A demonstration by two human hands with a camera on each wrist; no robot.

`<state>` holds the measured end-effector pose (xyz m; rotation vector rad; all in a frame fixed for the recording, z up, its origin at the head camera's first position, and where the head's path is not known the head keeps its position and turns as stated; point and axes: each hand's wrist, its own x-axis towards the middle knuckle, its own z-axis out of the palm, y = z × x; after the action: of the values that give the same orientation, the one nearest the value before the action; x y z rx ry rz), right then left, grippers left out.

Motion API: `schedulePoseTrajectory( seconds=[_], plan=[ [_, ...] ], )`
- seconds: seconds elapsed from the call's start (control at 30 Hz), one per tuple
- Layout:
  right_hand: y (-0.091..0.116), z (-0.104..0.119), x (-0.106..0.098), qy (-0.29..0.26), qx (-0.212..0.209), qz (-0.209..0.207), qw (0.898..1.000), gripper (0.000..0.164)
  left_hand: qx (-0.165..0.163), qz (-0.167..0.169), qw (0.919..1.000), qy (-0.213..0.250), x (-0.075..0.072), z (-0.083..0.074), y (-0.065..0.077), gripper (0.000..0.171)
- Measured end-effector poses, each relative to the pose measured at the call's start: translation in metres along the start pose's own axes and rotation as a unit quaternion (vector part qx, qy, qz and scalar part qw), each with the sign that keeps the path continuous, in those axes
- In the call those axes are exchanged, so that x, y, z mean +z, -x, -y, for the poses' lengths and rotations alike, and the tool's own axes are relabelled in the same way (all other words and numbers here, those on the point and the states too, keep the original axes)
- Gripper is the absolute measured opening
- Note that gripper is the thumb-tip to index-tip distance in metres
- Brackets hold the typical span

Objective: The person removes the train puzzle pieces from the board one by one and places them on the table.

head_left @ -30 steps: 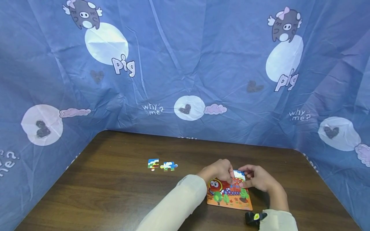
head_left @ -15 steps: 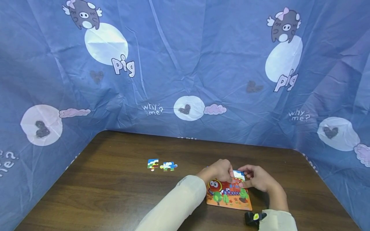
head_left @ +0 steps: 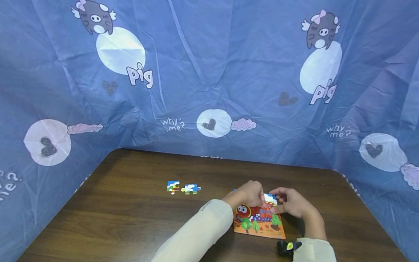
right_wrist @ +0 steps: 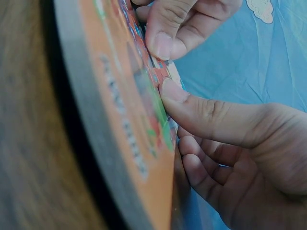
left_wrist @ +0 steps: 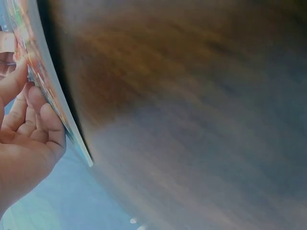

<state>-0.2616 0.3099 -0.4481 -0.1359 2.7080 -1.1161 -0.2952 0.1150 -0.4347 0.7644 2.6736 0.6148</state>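
A jigsaw puzzle of a red train with eyes, green trees and orange ground lies flat on the table at the right in the head view. My left hand reaches over its upper part, with thumb and index finger pinched together at a red puzzle piece. On the right, my right hand has its thumb on the same red part and its index finger by the far corner, beside a white-and-blue cloud part. Its other fingers are curled beside the board's edge. The fingers partly hide the pieces under them.
Two loose puzzle pieces lie to the left on the brown wooden table: a blue corner piece and a blue, white and green piece. A black strap is at the right sleeve. A blue curtain surrounds the table.
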Motion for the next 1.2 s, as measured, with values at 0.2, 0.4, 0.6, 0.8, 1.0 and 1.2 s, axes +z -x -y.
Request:
schedulePoseTrajectory(
  seconds=[0.2, 0.4, 0.6, 0.8, 1.0, 1.2],
  plan=[
    [0.000, 0.000, 0.001, 0.001, 0.007, -0.001, 1.000, 0.057, 0.009, -0.006, 0.9999, 0.006, -0.001, 0.003, 0.002, 0.015],
    [0.000, -0.001, 0.000, 0.003, 0.011, -0.002, 1.000, 0.058, 0.040, -0.004, 0.9991, 0.014, -0.005, 0.009, 0.004, 0.014],
    [-0.001, 0.000, 0.001, 0.004, 0.015, -0.003, 1.000, 0.056, 0.054, -0.001, 0.9984, 0.019, -0.011, 0.017, 0.009, 0.016],
    [-0.001, 0.001, 0.000, 0.005, 0.015, -0.003, 1.000, 0.056, 0.072, 0.002, 0.9971, 0.024, -0.017, 0.030, 0.015, 0.016],
    [-0.001, 0.001, 0.001, 0.004, 0.018, -0.006, 1.000, 0.056, 0.094, -0.006, 0.9956, 0.003, -0.021, 0.042, 0.021, 0.015],
    [-0.002, 0.001, 0.002, 0.006, 0.029, -0.011, 1.000, 0.056, 0.097, -0.005, 0.9953, 0.005, -0.026, 0.051, 0.029, 0.015]
  ],
)
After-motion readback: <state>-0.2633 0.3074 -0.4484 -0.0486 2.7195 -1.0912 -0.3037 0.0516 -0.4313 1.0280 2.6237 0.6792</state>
